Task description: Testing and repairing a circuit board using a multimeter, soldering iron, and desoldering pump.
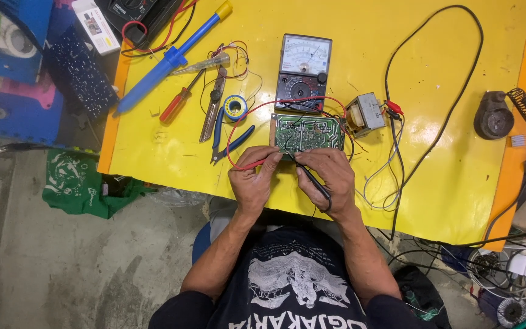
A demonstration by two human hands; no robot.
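Pinching one red probe (257, 162) in our left hand (252, 181) and one black probe (312, 180) in our right hand (334, 176), we touch both to one green circuit board (306, 133) at frame centre, below one analog multimeter (302, 73).

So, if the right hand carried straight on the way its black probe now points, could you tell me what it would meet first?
Most likely the green rectangular circuit board. The right hand aims the thin black probe up and away from the person, its tip already at the board's near edge; whether it touches is unclear.
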